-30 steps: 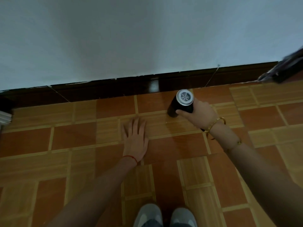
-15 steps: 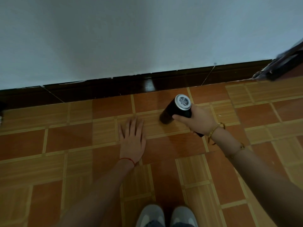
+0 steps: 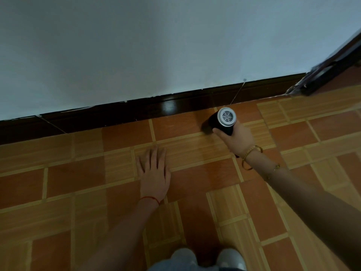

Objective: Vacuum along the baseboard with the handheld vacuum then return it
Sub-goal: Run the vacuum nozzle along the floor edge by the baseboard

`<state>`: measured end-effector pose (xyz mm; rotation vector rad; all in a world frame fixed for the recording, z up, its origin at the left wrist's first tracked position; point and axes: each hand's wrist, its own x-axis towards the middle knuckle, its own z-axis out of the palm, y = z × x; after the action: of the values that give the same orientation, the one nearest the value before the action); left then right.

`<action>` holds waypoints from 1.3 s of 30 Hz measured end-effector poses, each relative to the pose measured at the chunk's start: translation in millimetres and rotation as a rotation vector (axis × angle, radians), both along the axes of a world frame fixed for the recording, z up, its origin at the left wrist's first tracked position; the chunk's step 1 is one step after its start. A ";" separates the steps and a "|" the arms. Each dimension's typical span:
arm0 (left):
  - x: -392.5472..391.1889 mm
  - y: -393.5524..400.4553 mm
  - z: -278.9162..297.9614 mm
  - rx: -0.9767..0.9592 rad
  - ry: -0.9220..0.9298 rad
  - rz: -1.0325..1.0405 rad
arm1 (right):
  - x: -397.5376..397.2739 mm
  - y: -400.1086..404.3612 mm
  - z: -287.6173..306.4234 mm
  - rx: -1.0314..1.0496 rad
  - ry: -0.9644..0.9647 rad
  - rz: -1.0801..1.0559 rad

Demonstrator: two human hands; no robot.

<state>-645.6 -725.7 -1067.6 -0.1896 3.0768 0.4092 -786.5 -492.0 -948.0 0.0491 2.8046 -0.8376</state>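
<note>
My right hand is wrapped around a black handheld vacuum whose round silver vented end faces the camera. Its front end points down and away to the floor, a short way in front of the dark glossy baseboard under the white wall. My left hand lies flat on the floor tiles, fingers spread and pointing at the wall, holding nothing. It rests to the left of the vacuum and nearer to me.
The floor is orange and tan tile. A dark door frame or threshold cuts in at the far right where the baseboard ends. My two shoes show at the bottom edge.
The vacuum in my right hand has gone from the floor nearer my left hand to the right and closer to the baseboard. The view has shifted left. My left hand stays flat.
</note>
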 end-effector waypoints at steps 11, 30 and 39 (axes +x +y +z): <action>-0.2 0.7 -0.3 0.002 0.008 -0.004 | -26.3 -10.9 5.6 -0.064 -0.002 0.070; -53.2 76.0 -0.1 0.085 0.109 0.105 | -73.5 61.5 -21.7 -0.037 0.119 0.011; -59.0 94.0 -3.1 0.056 0.091 0.128 | -82.9 102.6 -21.4 -0.070 0.105 0.050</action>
<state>-704.6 -631.7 -1070.7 -0.3779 3.1472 0.5225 -869.4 -389.4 -969.4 -0.0780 2.8573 -0.9519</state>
